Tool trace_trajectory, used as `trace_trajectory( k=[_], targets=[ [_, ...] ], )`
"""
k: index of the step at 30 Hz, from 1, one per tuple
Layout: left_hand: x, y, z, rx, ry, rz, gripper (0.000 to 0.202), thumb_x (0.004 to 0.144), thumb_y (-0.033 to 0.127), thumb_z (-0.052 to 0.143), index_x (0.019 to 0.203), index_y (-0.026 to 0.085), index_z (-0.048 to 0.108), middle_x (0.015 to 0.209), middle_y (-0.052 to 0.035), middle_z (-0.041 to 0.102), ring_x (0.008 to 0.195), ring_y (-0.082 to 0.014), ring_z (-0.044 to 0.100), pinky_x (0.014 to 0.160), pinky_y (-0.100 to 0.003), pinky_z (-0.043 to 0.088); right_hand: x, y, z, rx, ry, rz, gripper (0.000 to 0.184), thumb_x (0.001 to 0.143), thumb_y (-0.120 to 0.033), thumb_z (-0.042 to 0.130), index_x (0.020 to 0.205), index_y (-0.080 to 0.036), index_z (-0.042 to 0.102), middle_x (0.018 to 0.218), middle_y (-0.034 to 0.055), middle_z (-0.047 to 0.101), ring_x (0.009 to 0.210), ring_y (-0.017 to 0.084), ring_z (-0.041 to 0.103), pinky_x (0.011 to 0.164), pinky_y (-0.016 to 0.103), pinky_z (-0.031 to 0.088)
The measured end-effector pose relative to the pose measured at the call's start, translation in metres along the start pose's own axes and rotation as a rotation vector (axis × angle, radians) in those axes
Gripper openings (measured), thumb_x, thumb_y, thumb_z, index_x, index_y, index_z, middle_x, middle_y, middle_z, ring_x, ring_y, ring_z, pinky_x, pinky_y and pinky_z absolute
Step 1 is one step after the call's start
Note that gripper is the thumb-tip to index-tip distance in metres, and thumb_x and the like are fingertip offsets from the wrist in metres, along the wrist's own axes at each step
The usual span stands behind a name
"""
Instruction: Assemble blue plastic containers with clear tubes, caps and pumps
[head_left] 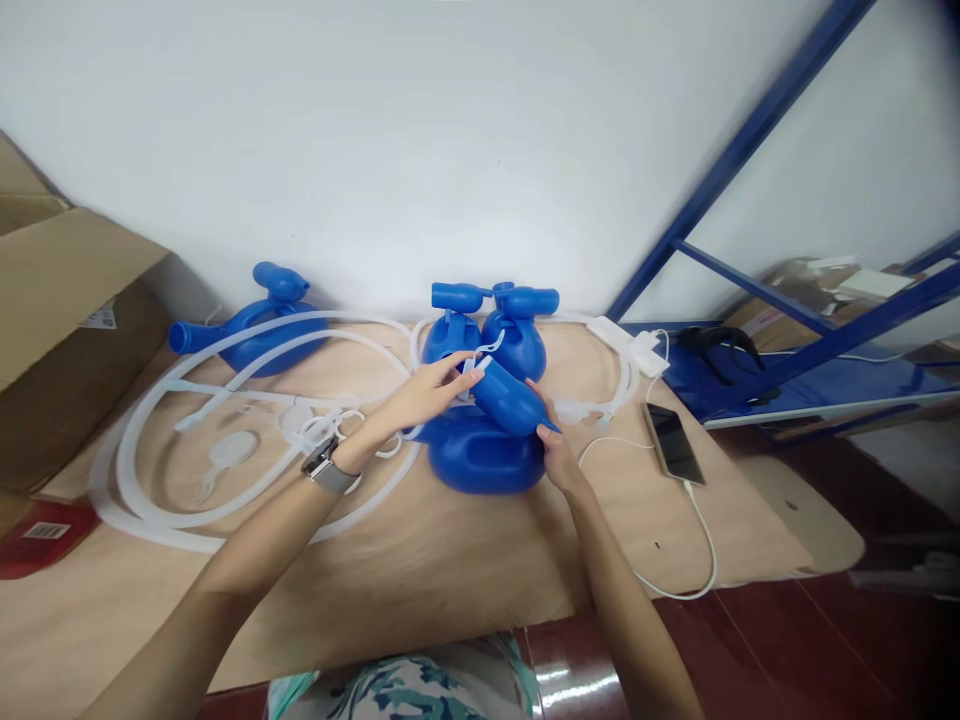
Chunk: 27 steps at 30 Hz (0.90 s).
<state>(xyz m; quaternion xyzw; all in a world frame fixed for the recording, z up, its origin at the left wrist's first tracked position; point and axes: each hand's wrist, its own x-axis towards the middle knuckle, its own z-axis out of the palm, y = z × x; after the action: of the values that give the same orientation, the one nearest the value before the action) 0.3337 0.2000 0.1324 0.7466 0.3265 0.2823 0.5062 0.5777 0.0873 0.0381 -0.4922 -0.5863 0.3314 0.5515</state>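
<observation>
Our left hand (435, 390) pinches a white strap (492, 346), right hand (557, 450) clasps a blue plastic spout (511, 398); slackening could drop it below

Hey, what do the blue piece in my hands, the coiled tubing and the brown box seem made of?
Blue piece: probably molded plastic, uniformly colored with soft sheen. Tubing: milky, likely silicone or flexible plastic, since it loops. Box: apparently cardboard, matte, with folded edges.
</observation>
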Motion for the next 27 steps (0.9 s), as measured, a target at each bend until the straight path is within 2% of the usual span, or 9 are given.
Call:
trace_trajectory(
  k=[2,5,8,11,13,15,18,22,27],
  targets=[
    [0.0,0.005,-0.001,0.051,0.021,0.027,0.06,0.1,0.064,0.056,0.141,0.021,0.063,0.093,-0.0017,0.071,0.083,-0.02,0.068,0.073,-0.03,0.053,0.0,-0.009,-0.006,-0.079,-0.087,-0.02,0.078,0.097,-0.07,0.054,0.163,-0.03,0.044,0.169,0.0077,0.046,0.156,0.034,0.042,0.129,0.057,0.033],
    [-0.006,0.015,-0.004,0.109,0.032,0.084,0.05,0.104,0.063,0.048,0.122,0.022,0.069,0.09,0.0005,0.069,0.081,-0.019,0.065,0.074,-0.029,0.05,0.001,-0.025,-0.011,-0.261,-0.229,-0.122,0.07,0.101,-0.06,0.057,0.164,-0.034,0.042,0.166,0.0078,0.049,0.153,0.034,0.047,0.127,0.057,0.038],
    [-0.014,0.023,-0.007,0.175,0.08,0.115,0.043,0.106,0.06,0.042,0.098,0.023,0.062,0.082,0.0024,0.062,0.077,-0.0184,0.06,0.075,-0.03,0.046,0.007,-0.042,-0.009,-0.426,-0.308,-0.34,0.062,0.104,-0.042,0.06,0.163,-0.04,0.043,0.164,0.0069,0.048,0.15,0.032,0.05,0.123,0.058,0.043],
    [-0.019,0.026,-0.008,0.276,0.175,0.08,0.041,0.107,0.058,0.04,0.087,0.024,0.052,0.074,0.0021,0.056,0.072,-0.0201,0.056,0.074,-0.033,0.044,0.015,-0.054,-0.001,-0.547,-0.292,-0.571,0.057,0.102,-0.026,0.06,0.154,-0.047,0.054,0.17,0.0022,0.038,0.155,0.034,0.041,0.125,0.064,0.039],
    [-0.022,0.025,-0.006,0.294,0.221,0.079,0.04,0.107,0.057,0.039,0.086,0.024,0.052,0.077,-0.0001,0.059,0.075,-0.022,0.057,0.078,-0.035,0.045,0.017,-0.058,0.008,-0.619,-0.233,-0.655,0.054,0.098,-0.019,0.061,0.143,-0.049,0.065,0.172,-0.0024,0.034,0.157,0.037,0.036,0.126,0.07,0.033],
    [-0.024,0.025,-0.004,0.198,0.207,0.123,0.045,0.107,0.058,0.034,0.092,0.023,0.058,0.09,-0.0042,0.068,0.087,-0.0244,0.063,0.089,-0.038,0.048,0.014,-0.06,0.019,-0.671,-0.158,-0.718,0.049,0.095,-0.017,0.065,0.132,-0.049,0.073,0.169,-0.0037,0.04,0.156,0.039,0.037,0.126,0.074,0.031],
    [-0.03,0.026,0.001,0.029,0.19,0.187,0.049,0.106,0.059,0.037,0.108,0.021,0.068,0.116,-0.0076,0.075,0.112,-0.0265,0.066,0.105,-0.038,0.047,0.001,-0.062,0.034,-0.684,-0.178,-0.821,0.046,0.093,-0.019,0.072,0.129,-0.047,0.075,0.153,-0.0008,0.061,0.147,0.035,0.052,0.123,0.068,0.043],
    [-0.043,0.032,0.005,-0.031,0.287,0.195,0.039,0.098,0.054,0.059,0.11,0.019,0.072,0.111,-0.0075,0.077,0.107,-0.0267,0.069,0.101,-0.037,0.05,-0.013,-0.071,0.042,-0.653,-0.404,-0.798,0.051,0.098,-0.016,0.07,0.137,-0.049,0.068,0.132,-0.0052,0.076,0.127,0.023,0.071,0.12,0.056,0.054],
    [-0.058,0.04,-0.001,-0.32,0.234,0.094,0.045,0.101,0.06,0.049,0.1,0.02,0.07,0.1,-0.006,0.074,0.097,-0.025,0.068,0.09,-0.036,0.053,-0.012,-0.063,0.037,-0.564,-0.537,-0.62,0.047,0.098,-0.026,0.074,0.131,-0.059,0.068,0.116,-0.0125,0.081,0.115,0.018,0.077,0.115,0.043,0.059]
  ],
)
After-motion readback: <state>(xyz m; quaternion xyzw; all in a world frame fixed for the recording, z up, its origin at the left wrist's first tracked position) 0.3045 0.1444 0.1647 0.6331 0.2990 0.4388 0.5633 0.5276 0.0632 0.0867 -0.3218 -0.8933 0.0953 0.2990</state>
